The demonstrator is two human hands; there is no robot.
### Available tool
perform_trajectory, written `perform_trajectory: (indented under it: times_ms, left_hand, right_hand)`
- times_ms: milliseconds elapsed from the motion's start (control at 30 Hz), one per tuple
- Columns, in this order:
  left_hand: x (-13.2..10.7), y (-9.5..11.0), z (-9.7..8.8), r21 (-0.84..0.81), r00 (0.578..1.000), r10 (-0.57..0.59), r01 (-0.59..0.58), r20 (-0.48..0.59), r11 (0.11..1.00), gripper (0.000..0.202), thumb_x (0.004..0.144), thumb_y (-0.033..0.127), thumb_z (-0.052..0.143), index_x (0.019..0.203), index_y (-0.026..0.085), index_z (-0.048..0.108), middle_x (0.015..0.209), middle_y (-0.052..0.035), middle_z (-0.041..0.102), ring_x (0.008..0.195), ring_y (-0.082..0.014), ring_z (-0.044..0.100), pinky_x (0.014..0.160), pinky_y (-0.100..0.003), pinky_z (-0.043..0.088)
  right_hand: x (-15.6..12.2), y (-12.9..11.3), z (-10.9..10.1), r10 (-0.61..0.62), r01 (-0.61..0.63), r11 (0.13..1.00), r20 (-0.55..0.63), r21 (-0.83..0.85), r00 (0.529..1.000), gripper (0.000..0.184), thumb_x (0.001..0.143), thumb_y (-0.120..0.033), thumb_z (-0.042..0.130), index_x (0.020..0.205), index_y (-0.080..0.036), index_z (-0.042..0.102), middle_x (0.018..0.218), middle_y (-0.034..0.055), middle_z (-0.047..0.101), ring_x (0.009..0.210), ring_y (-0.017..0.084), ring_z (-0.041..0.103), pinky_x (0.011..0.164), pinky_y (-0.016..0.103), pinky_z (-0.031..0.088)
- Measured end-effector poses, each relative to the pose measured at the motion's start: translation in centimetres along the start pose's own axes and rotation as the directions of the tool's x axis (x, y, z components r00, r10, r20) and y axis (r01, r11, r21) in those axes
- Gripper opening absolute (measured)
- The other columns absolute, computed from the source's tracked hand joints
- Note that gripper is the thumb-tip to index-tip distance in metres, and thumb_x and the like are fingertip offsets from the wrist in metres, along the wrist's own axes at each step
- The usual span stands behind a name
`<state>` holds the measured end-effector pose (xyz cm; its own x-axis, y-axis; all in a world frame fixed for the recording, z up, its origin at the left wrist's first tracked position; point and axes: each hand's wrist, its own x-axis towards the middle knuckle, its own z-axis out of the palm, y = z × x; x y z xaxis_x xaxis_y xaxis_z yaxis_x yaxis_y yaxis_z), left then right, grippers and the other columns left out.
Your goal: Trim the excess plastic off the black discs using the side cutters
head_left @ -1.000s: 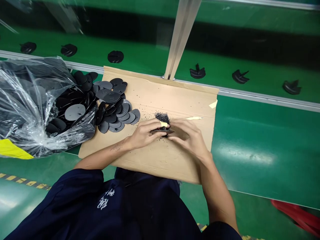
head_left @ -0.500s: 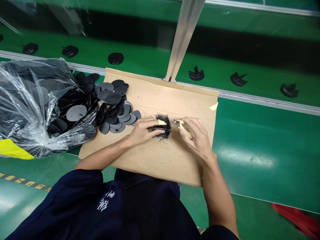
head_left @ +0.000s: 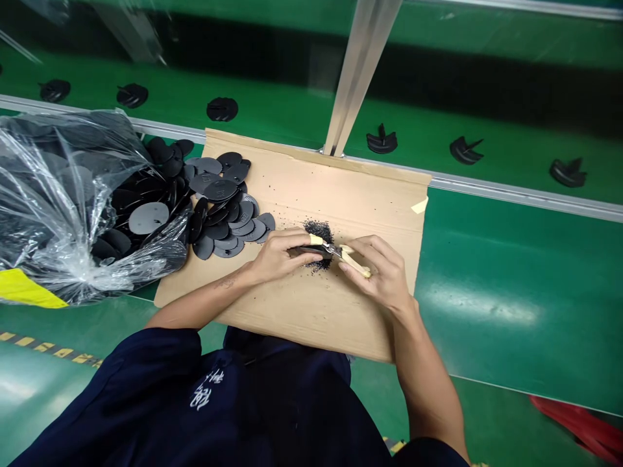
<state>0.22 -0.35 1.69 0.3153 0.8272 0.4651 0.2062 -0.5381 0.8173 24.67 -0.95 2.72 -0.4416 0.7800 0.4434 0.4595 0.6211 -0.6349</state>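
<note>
Between its thumb and fingers my left hand (head_left: 276,257) pinches a black oval plastic disc (head_left: 306,250), partly hidden by the fingers. One fingertip is wrapped in yellow tape. My right hand (head_left: 384,272) is closed around cutting pliers (head_left: 354,261) with pale yellow handles. Their metal jaws are at the right edge of the disc; whether they bite on it I cannot tell. Beneath both hands lies a heap of small black clippings (head_left: 318,229) on a cardboard sheet (head_left: 302,311). To the left, loose black discs (head_left: 220,191) lie piled on the cardboard.
A clear plastic bag (head_left: 78,194) full of black discs stands at the left. Beyond the cardboard runs a metal rail with an upright post (head_left: 357,78). Several black parts (head_left: 382,140) sit in a row on the green surface behind it. Something red (head_left: 579,421) shows at lower right.
My right hand has brought the pliers left, so the jaws now meet the disc's edge. The disc in my left hand has tilted and shows more of its face.
</note>
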Motion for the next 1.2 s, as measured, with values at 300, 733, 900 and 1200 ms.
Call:
perform_trajectory:
  times_ms: [300,733,900,1200]
  left_hand:
    - [-0.19,0.22,0.51,-0.116,0.996,-0.080,0.077,-0.025,0.990,0.020,0.090,0.036,0.076,0.092,0.016,0.079,0.081,-0.0046,0.077,0.071,-0.0126,0.069,0.065,-0.023,0.054]
    - [-0.19,0.03,-0.05,0.061,1.000,-0.012,0.011,0.009,0.998,0.021,0.091,0.037,0.075,0.094,0.016,0.076,0.078,-0.0038,0.073,0.070,-0.0127,0.065,0.065,-0.024,0.051]
    - [-0.27,-0.26,-0.22,0.245,0.989,0.145,-0.143,0.009,0.959,0.018,0.093,0.033,0.073,0.101,0.017,0.074,0.082,-0.0040,0.072,0.074,-0.0140,0.064,0.071,-0.028,0.051]
    - [-0.46,-0.40,0.01,0.450,0.977,0.188,-0.212,0.100,0.867,0.019,0.097,0.035,0.066,0.103,0.020,0.074,0.082,-0.0036,0.073,0.080,-0.0171,0.062,0.076,-0.032,0.045]
  right_hand:
    - [-0.20,-0.10,-0.23,-0.023,0.022,1.000,-0.023,-0.019,0.999,0.034,0.091,-0.028,0.074,0.125,-0.024,0.072,0.104,0.0100,0.076,0.091,0.025,0.073,0.078,0.038,0.062]
    - [-0.36,-0.89,0.27,0.082,-0.081,0.997,-0.034,0.018,0.996,0.026,0.093,-0.031,0.073,0.117,-0.023,0.075,0.100,0.0085,0.077,0.084,0.022,0.073,0.073,0.035,0.062]
    - [-0.06,-0.72,0.39,0.116,-0.112,0.992,-0.072,0.057,0.991,0.022,0.093,-0.032,0.072,0.113,-0.022,0.075,0.096,0.0071,0.077,0.079,0.020,0.071,0.069,0.033,0.060]
    - [0.08,-0.11,0.23,0.065,-0.067,0.995,-0.034,-0.076,0.997,0.026,0.092,-0.032,0.072,0.116,-0.022,0.074,0.097,0.0087,0.075,0.085,0.023,0.070,0.074,0.038,0.059]
